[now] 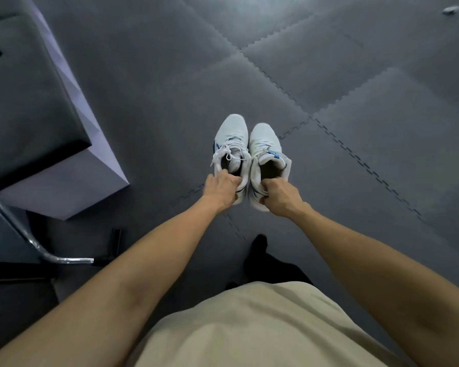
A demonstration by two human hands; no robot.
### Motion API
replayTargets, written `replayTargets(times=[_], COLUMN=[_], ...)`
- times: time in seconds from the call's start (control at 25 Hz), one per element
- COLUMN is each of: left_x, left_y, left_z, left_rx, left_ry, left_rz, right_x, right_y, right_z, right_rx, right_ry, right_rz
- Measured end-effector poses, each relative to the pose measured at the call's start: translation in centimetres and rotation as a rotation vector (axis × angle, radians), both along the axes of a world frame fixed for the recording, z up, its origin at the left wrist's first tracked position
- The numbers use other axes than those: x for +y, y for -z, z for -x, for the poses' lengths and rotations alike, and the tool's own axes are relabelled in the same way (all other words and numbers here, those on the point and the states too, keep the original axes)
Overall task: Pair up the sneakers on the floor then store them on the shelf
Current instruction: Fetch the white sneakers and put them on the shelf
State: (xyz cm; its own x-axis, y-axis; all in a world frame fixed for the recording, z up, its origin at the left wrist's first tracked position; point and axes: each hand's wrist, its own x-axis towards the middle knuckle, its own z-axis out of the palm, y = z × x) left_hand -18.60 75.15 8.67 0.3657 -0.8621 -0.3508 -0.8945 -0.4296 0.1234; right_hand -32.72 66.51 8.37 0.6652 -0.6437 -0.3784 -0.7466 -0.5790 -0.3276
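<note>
Two white sneakers with blue accents are side by side, toes pointing away from me, over the dark foam floor mat. My left hand (221, 189) grips the heel collar of the left sneaker (231, 140), fingers curled into its opening. The right sneaker (266, 144) is held the same way at its heel by my right hand (280, 196). Whether the soles touch the floor I cannot tell. No shelf is plainly visible.
A grey padded block (37, 109) with a pale angled side stands at the left. Below it runs a chrome tube (24, 231). Interlocking floor mats (355, 88) spread ahead and right. A small pale object (451, 9) lies far top right. My dark-socked foot (259, 250) is beneath the sneakers.
</note>
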Motion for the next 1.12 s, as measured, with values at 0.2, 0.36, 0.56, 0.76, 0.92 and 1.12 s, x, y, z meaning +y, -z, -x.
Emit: replayTargets(times=[0.2, 0.36, 0.56, 0.76, 0.92, 1.12], left_x=[-12.5, -21.5, -31.4, -41.4, -49.1, -55.7], left_y=[0.7, -0.7, -1.5, 0.1, 0.2, -0.5], left_z=[-8.1, -13.6, -20.9, -29.7, -37.6, -47.1], left_rx=[-0.006, -0.007, -0.009, 0.0, 0.029, 0.024], left_ry=[-0.054, -0.12, -0.179, -0.226, -0.228, -0.276], left_rz=[-0.01, -0.009, 0.013, 0.025, 0.038, 0.034], right_x=[-13.7, -23.5, -34.3, -44.6, -52.7, -60.4], right_y=[1.0, 0.0, -0.8, 0.7, 0.7, -0.5], right_z=[-8.9, -15.4, -23.4, -32.6, -40.7, -51.2], right_rx=[-0.032, -0.04, -0.044, -0.027, -0.005, 0.003], right_ry=[-0.046, -0.108, -0.174, -0.207, -0.223, -0.296], right_rz=[0.006, -0.006, 0.025, 0.033, 0.045, 0.047])
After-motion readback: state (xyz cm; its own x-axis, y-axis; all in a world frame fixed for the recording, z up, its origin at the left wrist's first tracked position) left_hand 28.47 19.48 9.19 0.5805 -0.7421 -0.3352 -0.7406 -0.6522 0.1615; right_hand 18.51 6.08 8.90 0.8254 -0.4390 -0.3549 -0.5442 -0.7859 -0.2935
